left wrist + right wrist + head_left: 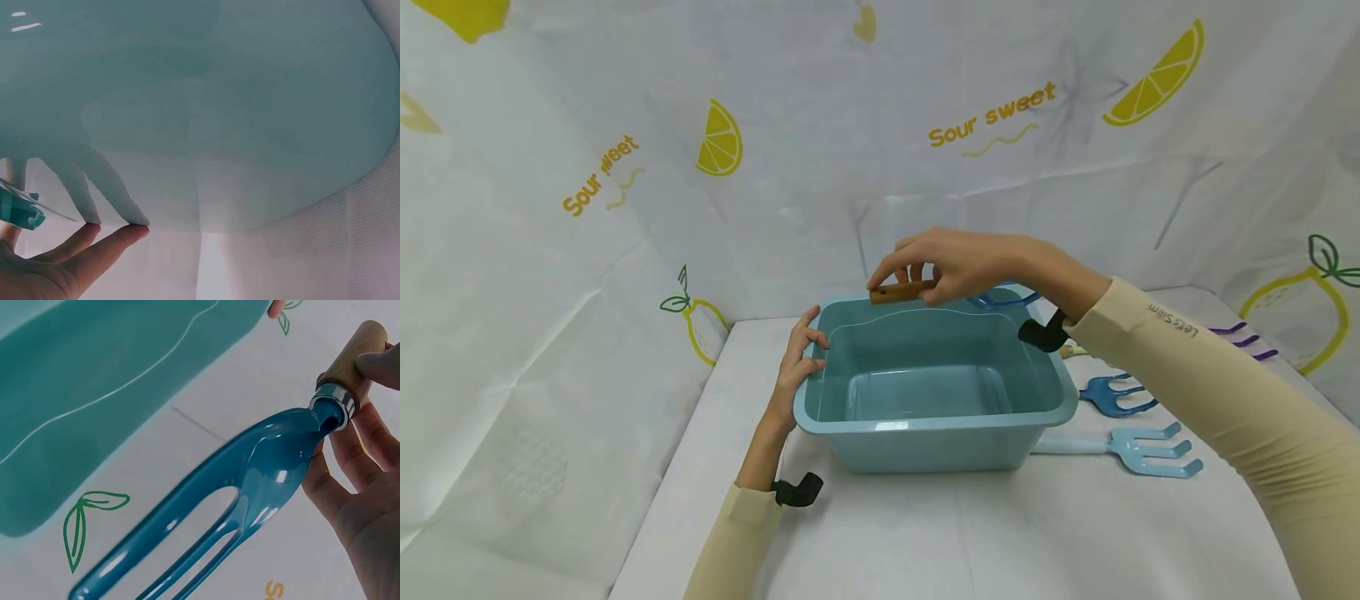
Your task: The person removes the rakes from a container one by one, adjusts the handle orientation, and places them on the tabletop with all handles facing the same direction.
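A light teal plastic basin (936,450) stands on the white table. My left hand (793,367) grips its left rim, with fingers over the edge; the left wrist view shows fingertips (134,231) against the basin wall (250,125). Above the far rim, my right hand (958,258) holds a blue garden hand fork (269,462) by its wooden handle (898,291). Thumb and fingers close round that handle in the right wrist view, and the tines point away from the hand. In the head view the right hand and forearm hide part of the fork.
Right of the basin lie a light blue hand fork (1150,450), a darker blue fork (1108,396) and purple tines (1247,340). The right sleeve (1210,408) partly covers them. A white sheet with lemon prints (820,167) hangs behind the table.
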A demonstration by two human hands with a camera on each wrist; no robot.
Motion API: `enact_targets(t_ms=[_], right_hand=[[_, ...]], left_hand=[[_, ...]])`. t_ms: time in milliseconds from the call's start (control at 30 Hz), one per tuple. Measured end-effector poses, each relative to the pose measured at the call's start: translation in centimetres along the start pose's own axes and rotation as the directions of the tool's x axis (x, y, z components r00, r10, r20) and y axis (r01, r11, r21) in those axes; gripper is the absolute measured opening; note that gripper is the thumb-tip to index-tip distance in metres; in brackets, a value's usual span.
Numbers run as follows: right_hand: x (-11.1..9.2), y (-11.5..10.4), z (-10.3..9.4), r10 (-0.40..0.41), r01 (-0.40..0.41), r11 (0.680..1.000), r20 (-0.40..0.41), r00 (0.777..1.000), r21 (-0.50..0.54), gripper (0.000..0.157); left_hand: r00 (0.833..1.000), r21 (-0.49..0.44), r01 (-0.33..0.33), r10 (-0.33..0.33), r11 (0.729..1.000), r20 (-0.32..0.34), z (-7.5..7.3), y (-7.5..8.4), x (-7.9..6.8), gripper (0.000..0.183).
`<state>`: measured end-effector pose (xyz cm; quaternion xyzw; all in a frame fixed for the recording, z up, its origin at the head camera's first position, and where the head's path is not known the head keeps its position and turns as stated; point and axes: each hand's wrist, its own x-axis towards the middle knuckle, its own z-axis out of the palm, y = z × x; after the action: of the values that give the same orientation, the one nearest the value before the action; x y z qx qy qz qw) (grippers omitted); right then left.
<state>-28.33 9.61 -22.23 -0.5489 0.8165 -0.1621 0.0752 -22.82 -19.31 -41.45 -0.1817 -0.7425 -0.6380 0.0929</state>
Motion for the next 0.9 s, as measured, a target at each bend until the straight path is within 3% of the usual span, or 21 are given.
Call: enact_targets(t_ms=[900], right_hand=[[-6.5, 2.5, -1.5, 0.146, -0.148, 0.985, -0.033, 0.989, -0.083, 0.063]], left_hand=[[1.000, -0.020, -0.020, 0.020, 1.000, 0.008, -0.1, -0.2, -0.1, 0.034]])
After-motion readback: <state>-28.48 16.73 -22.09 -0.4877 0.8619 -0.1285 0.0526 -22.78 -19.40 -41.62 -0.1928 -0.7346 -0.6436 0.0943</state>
